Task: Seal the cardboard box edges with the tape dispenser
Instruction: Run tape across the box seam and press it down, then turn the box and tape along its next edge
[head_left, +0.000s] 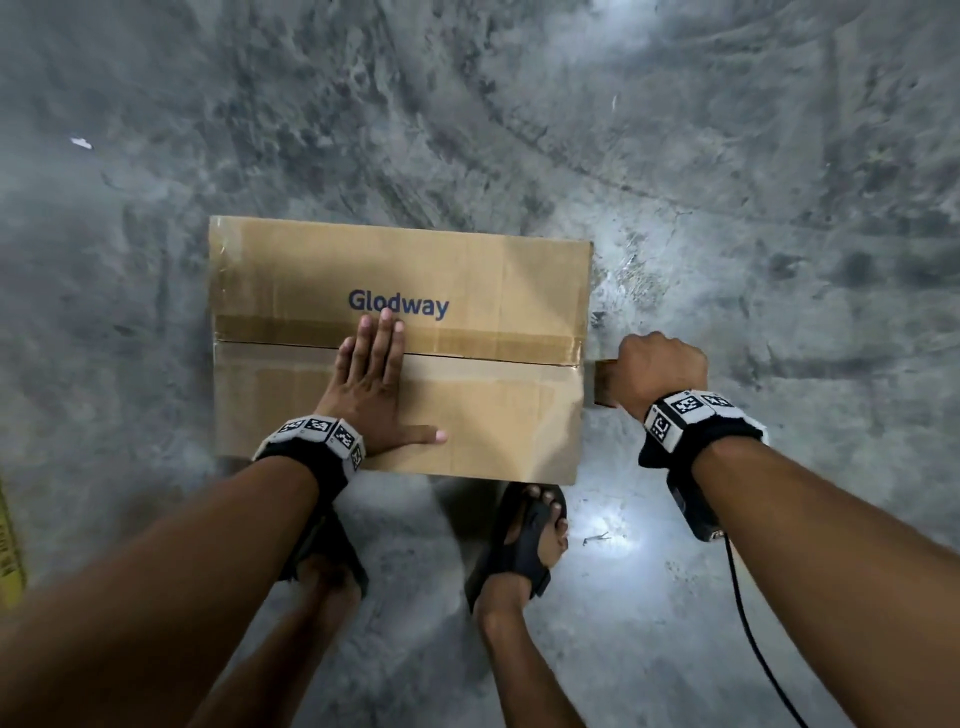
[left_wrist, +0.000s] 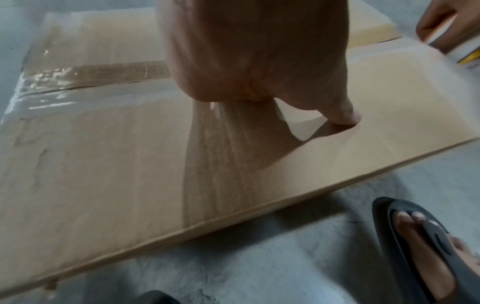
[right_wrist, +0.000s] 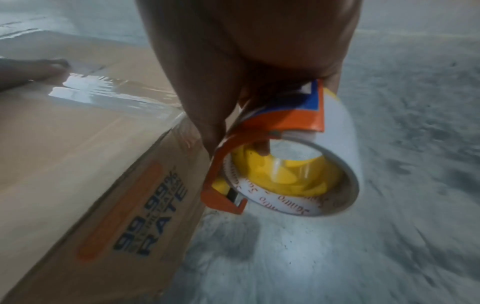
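Pressing flat left hand (head_left: 375, 384) on "Glodway" box (head_left: 493, 270), right hand (head_left: 660, 371) gripping tape dispenser (right_wrist: 280, 164)

"Glodway" on box (head_left: 488, 270) top, "99.99 RATE" on its side

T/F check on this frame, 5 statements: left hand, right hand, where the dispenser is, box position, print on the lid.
1. The left hand lies flat on top of the cardboard box. True.
2. The right hand is empty. False: it grips the tape dispenser, which carries a roll of clear tape.
3. The tape dispenser is over the middle of the lid. False: it is past the box's right edge, beside the side wall.
4. The box stands on the concrete floor. True.
5. The lid is printed "Fragile". False: it reads "Glodway".
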